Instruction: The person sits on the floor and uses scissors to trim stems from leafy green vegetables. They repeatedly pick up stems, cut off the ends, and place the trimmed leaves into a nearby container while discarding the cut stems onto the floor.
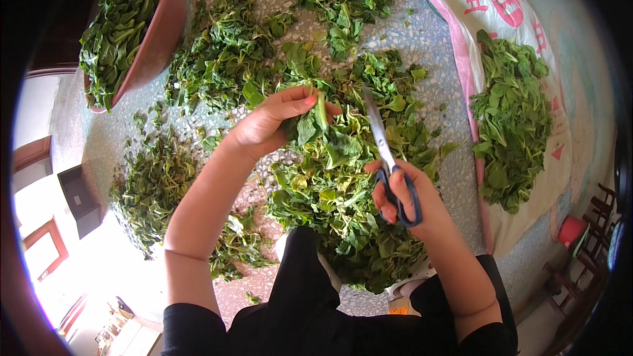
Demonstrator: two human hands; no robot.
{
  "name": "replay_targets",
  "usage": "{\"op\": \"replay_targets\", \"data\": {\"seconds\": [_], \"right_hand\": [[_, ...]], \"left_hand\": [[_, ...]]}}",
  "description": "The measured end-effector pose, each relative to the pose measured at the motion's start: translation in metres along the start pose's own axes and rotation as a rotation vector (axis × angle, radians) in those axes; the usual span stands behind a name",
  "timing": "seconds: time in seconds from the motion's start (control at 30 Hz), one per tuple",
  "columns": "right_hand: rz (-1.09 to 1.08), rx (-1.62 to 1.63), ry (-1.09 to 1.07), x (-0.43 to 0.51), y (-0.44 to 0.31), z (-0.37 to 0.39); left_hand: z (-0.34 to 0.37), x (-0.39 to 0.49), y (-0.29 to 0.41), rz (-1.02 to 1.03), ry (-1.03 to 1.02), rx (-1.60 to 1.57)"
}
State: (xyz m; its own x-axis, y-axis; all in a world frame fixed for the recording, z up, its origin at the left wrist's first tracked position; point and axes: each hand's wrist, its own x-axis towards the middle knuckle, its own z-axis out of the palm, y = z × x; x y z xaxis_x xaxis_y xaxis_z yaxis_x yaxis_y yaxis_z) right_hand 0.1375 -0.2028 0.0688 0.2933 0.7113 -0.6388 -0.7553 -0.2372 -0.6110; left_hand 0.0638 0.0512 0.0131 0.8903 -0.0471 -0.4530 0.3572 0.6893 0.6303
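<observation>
Between the thumb and fingers of my left hand (277, 116) is a green leafy vegetable sprig (311, 123), its pale stem pointing up. My right hand (413, 193) holds a pair of scissors (381, 141) by dark blue handles. Their metal blades point away from me and look closed or nearly so, apart from the sprig. Below both hands spreads a large heap of leafy greens (326, 193), some leaves yellowed, reaching back toward my feet. The heap hides part of the floor.
More greens lie in piles at the far left (222, 54), near left (153, 183) and far middle (341, 10) on the terrazzo floor (445, 118). A pink plastic basin (163, 34) brims with leaves. At right, a white woven sack (534, 173) bears a pile of greens (512, 123).
</observation>
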Motion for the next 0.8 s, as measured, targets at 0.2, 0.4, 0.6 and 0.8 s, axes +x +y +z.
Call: {"op": "replay_targets", "data": {"seconds": [0.2,0.4,0.6,0.8], "right_hand": [[-0.350,-0.177,0.332,0.027,-0.003,0.009],[-0.563,-0.112,0.322,0.052,-0.002,0.033],[-0.541,-0.308,0.313,0.061,0.006,0.035],[-0.645,-0.529,0.372,0.065,0.019,0.035]], "left_hand": [[-0.008,0.008,-0.046,-0.018,-0.065,-0.401],[0.006,0.007,-0.063,0.130,-0.301,-0.475],[0.004,0.011,-0.065,0.068,-0.181,-0.453],[0.008,0.015,-0.066,0.186,-0.239,-0.375]]}}
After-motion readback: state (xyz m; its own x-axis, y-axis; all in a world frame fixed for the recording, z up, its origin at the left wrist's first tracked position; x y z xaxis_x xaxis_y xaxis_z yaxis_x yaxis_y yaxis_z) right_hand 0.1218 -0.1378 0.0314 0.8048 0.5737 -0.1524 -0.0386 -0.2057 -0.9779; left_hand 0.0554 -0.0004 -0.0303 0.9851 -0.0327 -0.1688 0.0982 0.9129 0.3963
